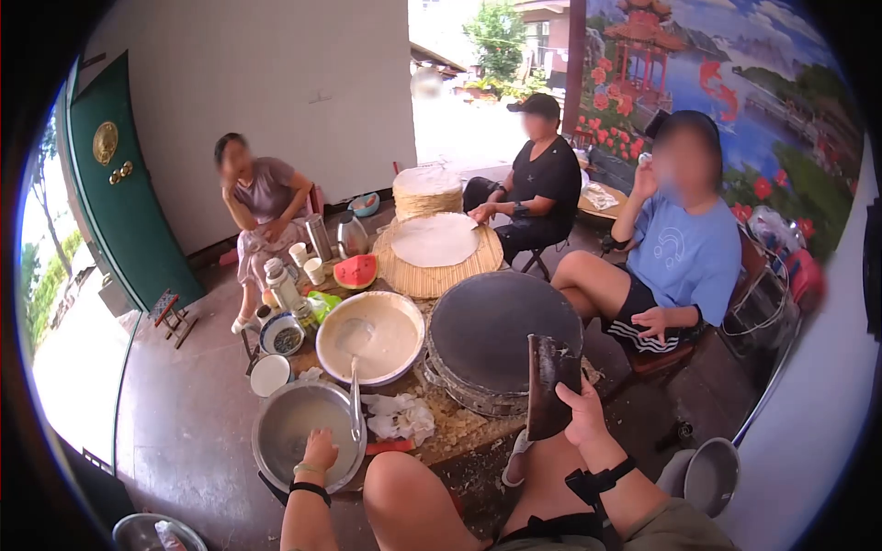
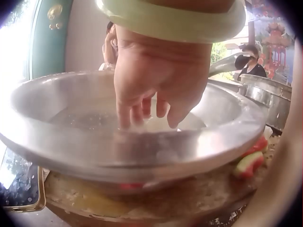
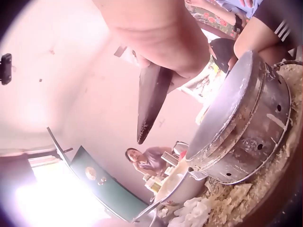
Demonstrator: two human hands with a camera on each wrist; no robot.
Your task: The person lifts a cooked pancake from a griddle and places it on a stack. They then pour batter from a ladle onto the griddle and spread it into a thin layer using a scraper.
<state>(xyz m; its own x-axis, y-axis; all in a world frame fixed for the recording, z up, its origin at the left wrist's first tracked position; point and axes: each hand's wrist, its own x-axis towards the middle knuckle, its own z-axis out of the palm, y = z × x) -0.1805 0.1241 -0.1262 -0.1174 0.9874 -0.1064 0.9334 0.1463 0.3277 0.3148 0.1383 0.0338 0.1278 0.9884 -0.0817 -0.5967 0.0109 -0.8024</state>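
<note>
My left hand reaches into a metal basin of cloudy liquid. The left wrist view shows the hand with its fingers pointing loosely down inside the basin's rim, holding nothing visible. My right hand grips a dark, curved spreading board by its edge, thumb on the near face. The board overlaps the near right rim of a round black griddle in the head view. In the right wrist view the board points downward, left of the griddle.
A bowl of batter holds a ladle; a crumpled white cloth lies nearby. Beyond are a flatbread on a straw mat, watermelon and cups. Three people sit around; a metal pot stands at right.
</note>
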